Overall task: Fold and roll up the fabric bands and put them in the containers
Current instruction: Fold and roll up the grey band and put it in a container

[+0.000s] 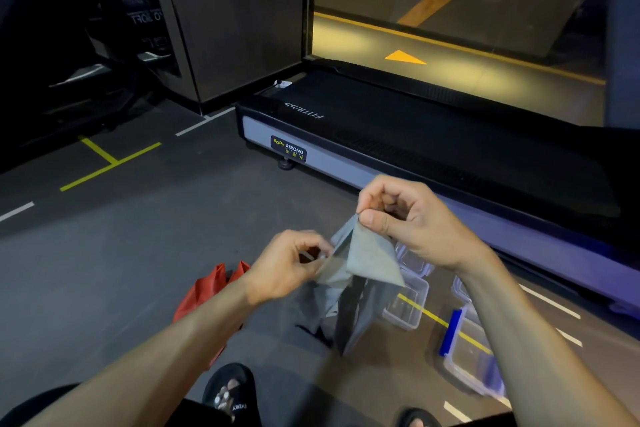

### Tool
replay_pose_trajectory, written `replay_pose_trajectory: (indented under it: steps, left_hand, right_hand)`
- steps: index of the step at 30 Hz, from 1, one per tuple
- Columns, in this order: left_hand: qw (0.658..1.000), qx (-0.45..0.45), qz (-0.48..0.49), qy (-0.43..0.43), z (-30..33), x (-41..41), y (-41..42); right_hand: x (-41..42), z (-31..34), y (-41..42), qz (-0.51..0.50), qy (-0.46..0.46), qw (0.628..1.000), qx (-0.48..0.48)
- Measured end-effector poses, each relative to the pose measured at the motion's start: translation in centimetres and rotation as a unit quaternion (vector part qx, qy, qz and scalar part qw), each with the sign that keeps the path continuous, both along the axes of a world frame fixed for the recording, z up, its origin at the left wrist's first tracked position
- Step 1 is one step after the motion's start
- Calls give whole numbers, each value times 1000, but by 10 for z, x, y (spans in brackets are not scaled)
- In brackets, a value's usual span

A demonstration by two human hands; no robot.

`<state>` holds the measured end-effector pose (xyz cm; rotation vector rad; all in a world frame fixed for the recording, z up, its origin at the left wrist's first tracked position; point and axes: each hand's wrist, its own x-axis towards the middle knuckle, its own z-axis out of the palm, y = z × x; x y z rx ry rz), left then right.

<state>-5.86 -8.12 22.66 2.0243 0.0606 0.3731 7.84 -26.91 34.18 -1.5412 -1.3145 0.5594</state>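
Note:
A grey fabric band [367, 260] hangs in the air in front of me, its lower part drooping toward the floor. My right hand [412, 218] pinches its top corner between thumb and fingers. My left hand [287, 263] pinches the band's left edge, a little lower. A red fabric band [204, 291] lies on the floor, partly hidden behind my left forearm. Clear plastic containers stand on the floor to the right: one [408, 305] just behind the grey band, another with a blue latch [467, 357] under my right forearm.
A black treadmill [415, 142] with a grey side rail runs across the floor just beyond my hands. Yellow and white lines mark the dark floor [138, 236]. My foot in a black sandal [232, 392] shows at the bottom. A wall pillar stands at the back left.

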Motion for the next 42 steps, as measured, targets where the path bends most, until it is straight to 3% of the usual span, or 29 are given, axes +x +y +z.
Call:
replay_pose_trajectory:
  steps: [8,14,18,23,29,35,42]
  left_hand:
    - [999,-11,-15,27,4,-6,2]
    - [984,-114,-79,114,9,-11,-1]
    - [982,-111,-100,119,12,-19,-1]
    - [995,-48,-25,86,6,-20,-2]
    - [996,19,-29,79,4,-22,0]
    - [979,187,-41,74,4,-23,4]
    - [977,183,-41,97,6,-26,5]
  right_hand:
    - [7,-3,-4,-20,17,1000,11]
    - [13,-7,-5,-33,-2,999,6]
    - [17,-10,-5,-45,-4,999,4]
    - [22,-15,-9,-56,-6,998,-9]
    - [26,-19,-15,-71,-4,997,-23]
    - [24,-19,-18,-77,-7,996,-48]
    - [23,-20,-20,-98,-7,992,-73]
